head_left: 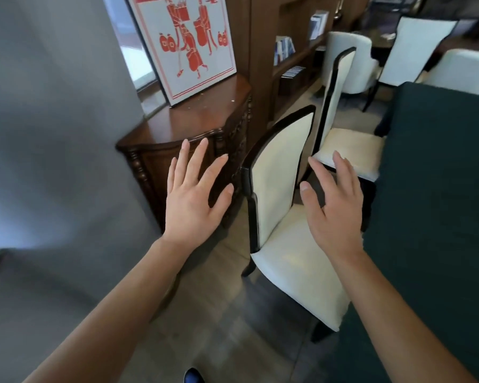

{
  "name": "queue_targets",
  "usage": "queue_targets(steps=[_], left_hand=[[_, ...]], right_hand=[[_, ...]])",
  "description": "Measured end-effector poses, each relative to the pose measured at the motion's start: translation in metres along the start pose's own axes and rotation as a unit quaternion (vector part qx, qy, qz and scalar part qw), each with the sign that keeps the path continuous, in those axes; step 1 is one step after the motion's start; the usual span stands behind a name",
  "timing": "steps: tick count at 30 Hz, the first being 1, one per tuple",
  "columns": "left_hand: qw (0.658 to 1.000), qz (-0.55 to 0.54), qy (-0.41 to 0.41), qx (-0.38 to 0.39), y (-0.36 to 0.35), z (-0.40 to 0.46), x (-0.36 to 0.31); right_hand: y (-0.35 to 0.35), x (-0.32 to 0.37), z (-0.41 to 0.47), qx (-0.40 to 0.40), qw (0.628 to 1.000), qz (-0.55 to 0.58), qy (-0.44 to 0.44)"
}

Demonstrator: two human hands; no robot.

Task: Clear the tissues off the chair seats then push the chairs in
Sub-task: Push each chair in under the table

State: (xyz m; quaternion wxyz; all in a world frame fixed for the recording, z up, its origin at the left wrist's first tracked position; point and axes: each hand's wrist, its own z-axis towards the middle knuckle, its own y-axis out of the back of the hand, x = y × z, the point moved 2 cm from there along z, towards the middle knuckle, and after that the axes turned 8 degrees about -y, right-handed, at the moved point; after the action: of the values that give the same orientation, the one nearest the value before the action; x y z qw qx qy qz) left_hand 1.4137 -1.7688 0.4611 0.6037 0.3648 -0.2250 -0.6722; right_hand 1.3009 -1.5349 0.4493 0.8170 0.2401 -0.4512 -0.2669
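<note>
I take the near chair (293, 261) as my landmark: cream seat and back in a dark frame, standing side-on with its seat reaching toward the bench (437, 189), which is draped in dark green cloth and fills the space to the chair's right. To the chair's left stands a carved dark wooden cabinet (188, 125), and on its top a framed red-and-white print (183, 45) leans against the window. Just beyond the near chair is a second chair (340, 111) of the same make, its seat tucked partly under the bench edge. Farther past it I see wooden bookshelves (291, 56) and more white chairs (415, 53) around another table.

Both seats look bare to me; I can make out no tissue on either.

My left hand (197, 194) hovers just left of the near chair's back, fingers spread wide and straight, holding nothing. My right hand (332, 205) hangs over the chair's seat, just right of the backrest, fingers also straight and splayed, touching nothing that I can tell.
</note>
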Motion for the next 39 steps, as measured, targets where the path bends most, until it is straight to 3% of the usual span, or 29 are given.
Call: queue_targets(steps=[9, 15, 27, 39], left_hand=[[0.993, -0.075, -0.086, 0.015, -0.029, 0.082, 0.069], [0.986, -0.107, -0.128, 0.028, -0.076, 0.138, 0.079], [0.974, -0.102, -0.203, 0.020, -0.161, 0.270, 0.086], [0.915, -0.216, -0.339, 0.042, -0.247, 0.380, 0.090]], right_hand=[[-0.024, 0.026, 0.035, -0.081, 0.992, -0.071, -0.065], [-0.032, 0.007, 0.069, -0.102, 0.982, -0.102, -0.123], [-0.068, -0.032, 0.193, -0.138, 0.971, -0.120, -0.153], [-0.090, -0.035, 0.235, -0.258, 0.910, -0.194, -0.262]])
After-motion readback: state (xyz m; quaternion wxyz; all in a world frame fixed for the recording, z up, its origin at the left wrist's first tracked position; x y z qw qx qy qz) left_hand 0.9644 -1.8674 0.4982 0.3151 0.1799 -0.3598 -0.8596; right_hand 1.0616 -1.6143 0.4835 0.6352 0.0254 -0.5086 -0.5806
